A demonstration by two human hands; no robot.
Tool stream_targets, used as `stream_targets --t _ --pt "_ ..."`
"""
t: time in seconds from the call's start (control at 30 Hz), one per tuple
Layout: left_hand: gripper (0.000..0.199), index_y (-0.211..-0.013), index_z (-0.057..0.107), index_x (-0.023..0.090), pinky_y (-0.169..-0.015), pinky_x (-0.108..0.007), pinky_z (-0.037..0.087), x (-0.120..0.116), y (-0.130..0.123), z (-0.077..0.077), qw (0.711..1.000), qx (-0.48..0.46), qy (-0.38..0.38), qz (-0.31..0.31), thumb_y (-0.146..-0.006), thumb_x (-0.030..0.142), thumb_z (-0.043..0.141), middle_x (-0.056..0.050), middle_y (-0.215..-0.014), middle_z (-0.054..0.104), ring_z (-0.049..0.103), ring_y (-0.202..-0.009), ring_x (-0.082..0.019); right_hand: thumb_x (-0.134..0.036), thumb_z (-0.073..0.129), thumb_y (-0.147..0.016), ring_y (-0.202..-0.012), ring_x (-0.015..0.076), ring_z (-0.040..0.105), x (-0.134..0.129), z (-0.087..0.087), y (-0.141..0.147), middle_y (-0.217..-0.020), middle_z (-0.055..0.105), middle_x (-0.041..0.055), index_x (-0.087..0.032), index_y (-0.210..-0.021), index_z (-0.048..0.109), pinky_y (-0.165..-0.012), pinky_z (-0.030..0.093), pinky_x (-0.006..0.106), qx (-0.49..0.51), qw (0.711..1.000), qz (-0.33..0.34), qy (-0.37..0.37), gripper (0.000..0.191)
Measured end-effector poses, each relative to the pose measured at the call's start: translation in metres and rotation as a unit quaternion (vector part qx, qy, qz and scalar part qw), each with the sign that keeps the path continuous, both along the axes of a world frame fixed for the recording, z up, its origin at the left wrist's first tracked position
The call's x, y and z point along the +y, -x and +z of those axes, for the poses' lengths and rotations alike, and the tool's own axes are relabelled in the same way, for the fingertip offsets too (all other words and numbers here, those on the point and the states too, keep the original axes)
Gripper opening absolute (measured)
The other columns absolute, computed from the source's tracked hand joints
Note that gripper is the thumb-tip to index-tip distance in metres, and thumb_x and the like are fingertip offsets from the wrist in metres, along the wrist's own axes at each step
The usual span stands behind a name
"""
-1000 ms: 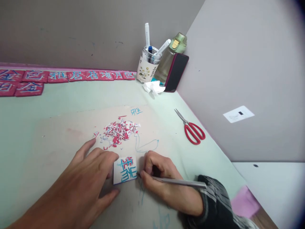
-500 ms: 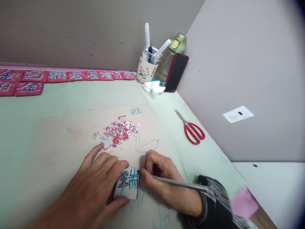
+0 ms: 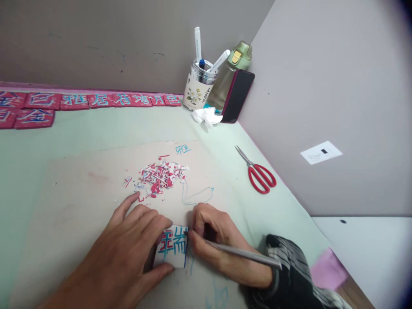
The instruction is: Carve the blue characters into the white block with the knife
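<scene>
Our left hand (image 3: 135,242) holds the tile (image 3: 174,258), half edged red, half seemingly unworked; our right hand (image 3: 215,242) grips the pen-like tool (image 3: 246,253).

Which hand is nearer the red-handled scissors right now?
Right. The right hand, gripping a slim silver tool, is apart from the scissors, nearer the person and leftward; the left hand is farther left, holding the white card.

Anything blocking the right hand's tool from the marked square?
Nothing visible. The right hand holds the silver tool, its tip near the right edge of the marked square; the left hand grips the square from the left, and the scraps lie beyond it.
</scene>
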State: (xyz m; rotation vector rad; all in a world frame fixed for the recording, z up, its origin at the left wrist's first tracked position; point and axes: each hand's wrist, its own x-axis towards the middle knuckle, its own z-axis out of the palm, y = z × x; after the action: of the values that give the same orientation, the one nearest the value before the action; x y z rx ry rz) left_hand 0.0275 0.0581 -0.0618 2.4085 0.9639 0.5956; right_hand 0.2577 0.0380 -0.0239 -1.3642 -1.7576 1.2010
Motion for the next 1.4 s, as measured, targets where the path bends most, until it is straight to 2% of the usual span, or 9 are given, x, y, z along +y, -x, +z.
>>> stream_targets --t 0.27,0.67,0.8,0.87,0.97,1.07,1.17,1.27,1.4 --pt "0.048 -0.108 0.054 0.029 -0.125 -0.045 0.012 0.000 0.001 0.000 1.000 -0.003 -0.002 0.002 -0.072 0.020 0.085 0.006 -0.095 0.066 0.063 -0.092 -0.022 -0.016 0.060 -0.086 -0.066 0.0132 0.043 0.000 0.000 0.001 -0.071 0.050 -0.0039 -0.024 -0.072 0.040 -0.064 0.035 0.029 0.001 1.000 0.001 0.004 0.026" --pt "0.035 -0.107 0.059 0.029 -0.125 -0.057 0.016 -0.002 -0.002 -0.003 1.000 0.011 0.015 0.006 -0.078 0.019 0.075 0.003 -0.098 0.069 0.064 -0.095 -0.026 -0.017 0.058 -0.087 -0.065 0.0130 0.043 -0.002 0.000 0.002 -0.070 0.050 -0.0042 -0.024 -0.072 0.039 -0.063 0.036 0.029 -0.002 1.000 -0.008 0.000 0.025" --pt "0.034 -0.106 0.058 0.028 -0.124 -0.056 0.018 -0.001 -0.001 -0.002 1.000 0.003 0.004 0.005 -0.078 0.022 0.075 0.004 -0.095 0.068 0.065 -0.091 -0.026 -0.015 0.056 -0.091 -0.068 0.0146 0.045 -0.002 -0.005 0.000 -0.072 0.051 -0.0029 -0.025 -0.074 0.037 -0.065 0.038 0.029 -0.027 0.997 0.031 -0.061 0.027" --pt "0.036 -0.107 0.057 0.028 -0.124 -0.054 0.016 0.000 -0.001 -0.002 1.000 0.004 0.002 0.002 -0.078 0.023 0.077 0.004 -0.095 0.068 0.065 -0.092 -0.025 -0.010 0.052 -0.091 -0.068 0.0158 0.044 -0.003 -0.010 -0.001 -0.072 0.051 -0.0024 -0.025 -0.077 0.036 -0.065 0.037 0.031 -0.072 0.979 0.080 -0.171 0.026" --pt "0.039 -0.107 0.056 0.028 -0.125 -0.051 0.013 0.000 -0.001 -0.003 1.000 0.006 0.004 -0.001 -0.076 0.023 0.079 0.004 -0.097 0.068 0.064 -0.093 -0.025 -0.006 0.047 -0.097 -0.068 0.0178 0.040 -0.005 -0.015 -0.003 -0.070 0.051 -0.0009 -0.024 -0.079 0.044 -0.065 0.032 0.034 -0.169 0.915 0.150 -0.334 0.026" --pt "0.043 -0.106 0.055 0.028 -0.124 -0.052 0.012 -0.001 -0.002 -0.003 1.000 0.006 0.015 0.000 -0.074 0.024 0.083 0.005 -0.096 0.067 0.063 -0.092 -0.025 -0.008 0.045 -0.104 -0.067 0.0186 0.039 -0.008 -0.013 -0.003 -0.068 0.054 0.0010 -0.020 -0.076 0.054 -0.065 0.031 0.036 -0.229 0.871 0.190 -0.391 0.032" --pt "0.044 -0.105 0.055 0.028 -0.123 -0.053 0.012 -0.002 -0.001 -0.004 1.000 0.013 0.028 -0.002 -0.073 0.025 0.086 0.005 -0.096 0.066 0.062 -0.093 -0.025 -0.008 0.045 -0.104 -0.066 0.0189 0.039 -0.010 -0.012 -0.004 -0.065 0.054 0.0015 -0.019 -0.073 0.057 -0.065 0.032 0.037 -0.229 0.854 0.213 -0.415 0.035" --pt "0.048 -0.106 0.056 0.028 -0.123 -0.052 0.011 -0.001 0.000 -0.003 0.999 0.022 0.023 -0.008 -0.071 0.023 0.089 0.005 -0.097 0.067 0.062 -0.094 -0.025 -0.006 0.046 -0.102 -0.068 0.0189 0.042 -0.010 -0.015 -0.005 -0.069 0.058 0.0023 -0.020 -0.076 0.054 -0.065 0.035 0.037 -0.204 0.879 0.184 -0.389 0.030" --pt "0.042 -0.106 0.056 0.028 -0.125 -0.046 0.007 0.003 0.001 0.000 1.000 0.008 0.011 -0.020 -0.079 0.034 0.088 0.007 -0.092 0.064 0.062 -0.089 -0.022 -0.012 0.057 -0.098 -0.071 0.0156 0.050 -0.008 -0.019 -0.006 -0.078 0.060 0.0004 -0.023 -0.078 0.046 -0.065 0.040 0.030 -0.052 0.986 0.024 -0.154 0.025"
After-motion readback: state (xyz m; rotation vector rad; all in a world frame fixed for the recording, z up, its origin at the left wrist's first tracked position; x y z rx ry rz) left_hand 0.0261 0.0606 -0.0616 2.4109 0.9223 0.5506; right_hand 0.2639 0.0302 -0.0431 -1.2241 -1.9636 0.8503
